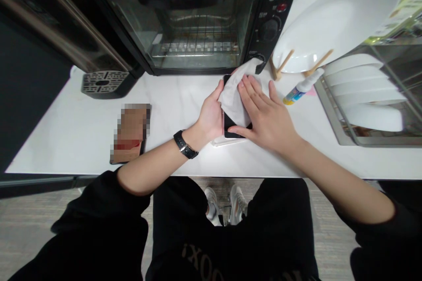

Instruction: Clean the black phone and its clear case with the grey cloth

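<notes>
My left hand [211,116] is closed along the left edge of a black smartphone [231,129], fingers partly hidden. Over most of the phone lies a light grey cloth [232,96] with a zigzag edge. My right hand [267,116] rests flat on the cloth, fingers stretched and thumb apart near the phone's lower edge. Under the phone's lower end, a thin white item [220,142] shows on the counter; I cannot make out its kind. To the right of my right hand stands a small white spray bottle [298,89] with a blue and yellow label, tilted in view.
A black toaster oven [198,30] stands behind my hands on the white counter [178,96]. At left are a dispenser's drip tray [103,82] and another phone [131,134] with a blurred screen. At right, white plates [343,17] stand in wooden racks, beside a bowl-filled dish rack [339,131].
</notes>
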`<state>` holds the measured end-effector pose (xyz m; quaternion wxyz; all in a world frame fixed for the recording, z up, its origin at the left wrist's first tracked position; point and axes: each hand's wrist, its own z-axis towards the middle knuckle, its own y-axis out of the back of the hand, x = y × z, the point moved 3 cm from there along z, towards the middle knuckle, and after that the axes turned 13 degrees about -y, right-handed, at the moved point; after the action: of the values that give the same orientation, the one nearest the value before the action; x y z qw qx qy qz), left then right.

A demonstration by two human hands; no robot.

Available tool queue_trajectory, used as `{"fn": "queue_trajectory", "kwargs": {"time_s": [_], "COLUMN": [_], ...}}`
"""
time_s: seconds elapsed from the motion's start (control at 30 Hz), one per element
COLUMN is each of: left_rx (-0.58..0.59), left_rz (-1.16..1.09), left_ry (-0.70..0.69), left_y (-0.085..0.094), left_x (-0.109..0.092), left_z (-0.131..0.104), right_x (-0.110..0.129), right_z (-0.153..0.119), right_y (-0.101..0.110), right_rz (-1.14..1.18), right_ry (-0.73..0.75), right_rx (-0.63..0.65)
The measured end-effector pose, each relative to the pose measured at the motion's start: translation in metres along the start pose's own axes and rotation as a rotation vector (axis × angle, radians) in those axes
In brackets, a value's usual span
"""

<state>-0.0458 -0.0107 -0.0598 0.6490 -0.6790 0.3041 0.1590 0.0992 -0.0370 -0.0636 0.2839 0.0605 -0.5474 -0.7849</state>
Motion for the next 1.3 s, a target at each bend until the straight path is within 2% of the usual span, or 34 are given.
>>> {"fn": "queue_trajectory", "kwargs": {"time_s": [0.1, 0.2, 0.3, 0.4, 0.57, 0.7, 0.8, 0.87, 0.9, 0.97, 1.07, 1.1, 1.2, 1.3], "left_rx": [-0.054, -0.078, -0.004, 0.064, 0.118, 0.121, 0.083, 0.078, 0.08, 0.081, 0.09, 0.103, 0.152, 0.171], "left_rz": [0.003, -0.003, 0.016, 0.046, 0.082, 0.123, 0.096, 0.075, 0.07, 0.074, 0.091, 0.1, 0.154, 0.216], "left_ry": [0.02, 0.028, 0.019, 0.017, 0.06, -0.038, -0.159, -0.233, -0.254, -0.256, -0.186, -0.153, -0.057, -0.016], "left_y": [0.001, 0.001, 0.002, 0.006, 0.013, 0.011, 0.005, 0.002, 0.001, -0.001, -0.002, -0.002, -0.005, -0.005], "left_x": [0.0, -0.004, -0.007, -0.007, 0.002, -0.012, -0.035, -0.048, -0.052, -0.055, -0.05, -0.048, -0.041, -0.036], "left_z": [0.003, 0.002, 0.0, -0.002, -0.001, 0.004, 0.008, 0.009, 0.009, 0.008, 0.005, 0.004, -0.001, -0.001], "right_x": [0.003, 0.018, 0.037, 0.047, 0.04, 0.023, -0.001, -0.02, -0.029, -0.042, -0.039, -0.034, -0.019, -0.017], "right_z": [0.016, 0.014, -0.002, -0.019, -0.036, -0.058, -0.084, -0.098, -0.104, -0.11, -0.109, -0.106, -0.087, -0.048], "right_y": [-0.007, -0.013, -0.017, -0.015, -0.001, 0.021, 0.043, 0.057, 0.065, 0.071, 0.071, 0.071, 0.071, 0.062], "right_rz": [0.043, 0.083, 0.083, 0.02, -0.032, 0.004, 0.031, 0.011, -0.009, -0.042, -0.01, 0.027, 0.147, 0.208], "right_ry": [0.007, 0.044, 0.119, 0.159, 0.207, 0.247, 0.124, -0.028, -0.116, -0.283, -0.349, -0.34, -0.323, -0.238], "right_rx": [0.008, 0.002, -0.022, -0.072, -0.136, -0.148, -0.12, -0.143, -0.211, -0.148, 0.063, 0.089, 0.016, -0.098]}}
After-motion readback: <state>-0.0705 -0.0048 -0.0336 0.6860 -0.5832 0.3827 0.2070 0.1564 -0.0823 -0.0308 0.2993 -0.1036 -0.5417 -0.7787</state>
